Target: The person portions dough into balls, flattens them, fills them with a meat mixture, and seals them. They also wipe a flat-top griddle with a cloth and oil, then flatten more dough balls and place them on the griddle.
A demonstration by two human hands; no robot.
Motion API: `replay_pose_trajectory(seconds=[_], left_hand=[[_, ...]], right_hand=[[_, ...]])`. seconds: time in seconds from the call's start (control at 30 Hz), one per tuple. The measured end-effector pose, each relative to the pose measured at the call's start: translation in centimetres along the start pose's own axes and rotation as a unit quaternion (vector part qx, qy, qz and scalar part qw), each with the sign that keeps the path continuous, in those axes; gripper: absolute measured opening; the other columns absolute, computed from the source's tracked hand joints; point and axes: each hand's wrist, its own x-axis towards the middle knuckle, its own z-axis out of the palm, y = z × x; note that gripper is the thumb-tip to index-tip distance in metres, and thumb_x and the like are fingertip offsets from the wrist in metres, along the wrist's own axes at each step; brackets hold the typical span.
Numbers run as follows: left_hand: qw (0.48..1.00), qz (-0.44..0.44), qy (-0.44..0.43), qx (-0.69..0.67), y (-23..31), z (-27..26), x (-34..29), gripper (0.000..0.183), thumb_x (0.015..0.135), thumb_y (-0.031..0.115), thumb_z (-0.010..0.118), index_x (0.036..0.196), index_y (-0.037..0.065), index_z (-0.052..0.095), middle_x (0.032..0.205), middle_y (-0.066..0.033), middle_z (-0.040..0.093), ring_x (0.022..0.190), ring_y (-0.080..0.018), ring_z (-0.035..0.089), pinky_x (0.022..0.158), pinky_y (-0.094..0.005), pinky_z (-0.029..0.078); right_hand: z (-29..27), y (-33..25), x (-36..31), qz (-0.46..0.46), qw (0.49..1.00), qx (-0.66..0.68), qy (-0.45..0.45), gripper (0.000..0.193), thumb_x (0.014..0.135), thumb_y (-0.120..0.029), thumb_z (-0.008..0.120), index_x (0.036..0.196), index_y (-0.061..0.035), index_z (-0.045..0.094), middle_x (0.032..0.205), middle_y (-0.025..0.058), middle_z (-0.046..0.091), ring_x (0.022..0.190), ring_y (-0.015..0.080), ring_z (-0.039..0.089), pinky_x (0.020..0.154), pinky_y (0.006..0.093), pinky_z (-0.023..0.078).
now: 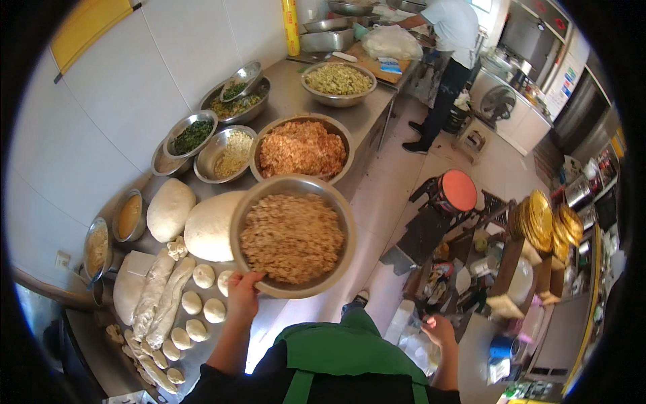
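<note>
My left hand point(243, 296) grips the near rim of a round metal bowl point(346, 269) at the table's edge. Brown, crumbly filling point(289, 236) nearly fills it, blurred by motion. Whether the bowl touches the table, I cannot tell. Just behind it are a metal bowl of reddish minced filling point(303, 149) and a large mound of dough point(212, 229). Small dough balls point(214, 310) lie left of my left hand. Out to the right, my right hand point(439, 331) has its fingers curled closed beside a cluttered low shelf; anything inside them is hidden.
Long dough rolls point(153, 296) and bowls of chopped greens point(192, 137), pale chopped pieces point(235, 153) and green filling point(338, 79) crowd the metal table. A red-topped stool point(459, 190) and stacked golden trays point(537, 219) stand right. Another person point(452, 34) works at the far end.
</note>
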Motion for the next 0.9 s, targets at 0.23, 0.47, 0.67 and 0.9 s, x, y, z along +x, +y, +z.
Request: replay_pose_trajectory(seconds=[0.23, 0.47, 0.67, 0.9], left_hand=[[0.968, 0.029, 0.158, -0.194, 3.4, 5.2, 4.2, 0.017, 0.078, -0.007, 0.058, 0.093, -0.006, 0.065, 0.089, -0.0114, 0.069, 0.080, -0.0210, 0.067, 0.074, -0.0299, 0.053], [0.934, 0.073, 0.244, -0.249, 1.9, 8.5, 10.6, 0.017, 0.077, -0.006, 0.055, 0.092, -0.006, 0.064, 0.094, -0.0124, 0.068, 0.088, -0.0211, 0.065, 0.085, -0.0314, 0.051], [0.914, 0.110, 0.298, -0.253, 2.9, 12.2, 15.9, 0.017, 0.076, -0.006, 0.053, 0.091, -0.006, 0.062, 0.094, -0.0118, 0.066, 0.089, -0.0218, 0.062, 0.085, -0.0325, 0.050], [0.847, 0.160, 0.463, -0.208, 3.2, 19.0, 20.3, 0.037, 0.076, -0.003, 0.051, 0.112, -0.011, 0.056, 0.113, -0.0202, 0.061, 0.101, -0.0299, 0.062, 0.093, -0.0406, 0.053]], right_hand=[[-8.7, -12.0, 28.6, -0.214, 0.959, 0.166, -0.079, 0.029, 0.081, -0.026, 0.073, 0.095, -0.0005, 0.066, 0.085, 0.0121, 0.068, 0.081, 0.0228, 0.066, 0.074, 0.0347, 0.052], [-11.3, -30.8, 49.5, -0.321, 0.856, 0.332, -0.232, 0.033, 0.089, -0.015, 0.063, 0.119, -0.0045, 0.053, 0.093, 0.0097, 0.067, 0.080, 0.0188, 0.064, 0.072, 0.0298, 0.052], [-15.1, -41.5, 57.0, -0.113, 0.854, 0.447, -0.241, 0.051, 0.087, -0.011, 0.064, 0.133, -0.0060, 0.041, 0.109, 0.0161, 0.065, 0.091, 0.0231, 0.066, 0.079, 0.0323, 0.054], [-20.1, -46.8, 74.9, -0.127, 0.732, 0.567, -0.356, 0.044, 0.085, -0.007, 0.062, 0.126, -0.0003, 0.048, 0.111, 0.0170, 0.064, 0.098, 0.0286, 0.066, 0.089, 0.0418, 0.057]])
